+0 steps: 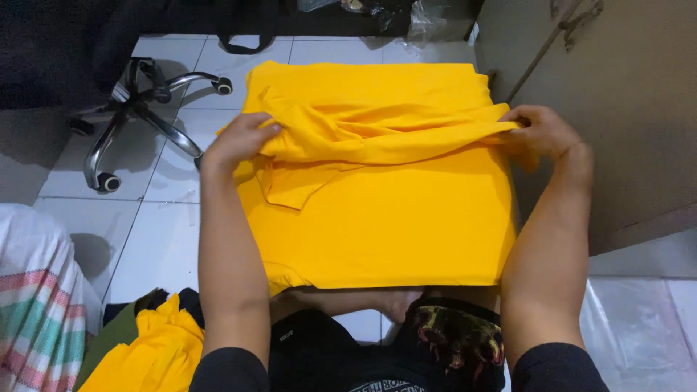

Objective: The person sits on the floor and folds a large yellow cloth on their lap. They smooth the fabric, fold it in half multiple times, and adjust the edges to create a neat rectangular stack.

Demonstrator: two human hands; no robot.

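A bright yellow shirt [392, 218] lies spread flat on the white tiled floor in front of me, its upper part bunched into a fold across the middle. My left hand [239, 138] pinches the left end of that fold. My right hand [541, 131] grips the right end of it, near the cabinet. Both forearms reach forward along the shirt's two sides. My crossed legs in dark clothes [377, 348] sit at the shirt's near edge.
An office chair's chrome wheeled base [138, 109] stands at the upper left. A tan cabinet [617, 94] rises at the right. Another yellow garment [152, 352] lies by my left knee, beside a striped cloth [36, 319]. Clear plastic [639, 327] covers the floor at lower right.
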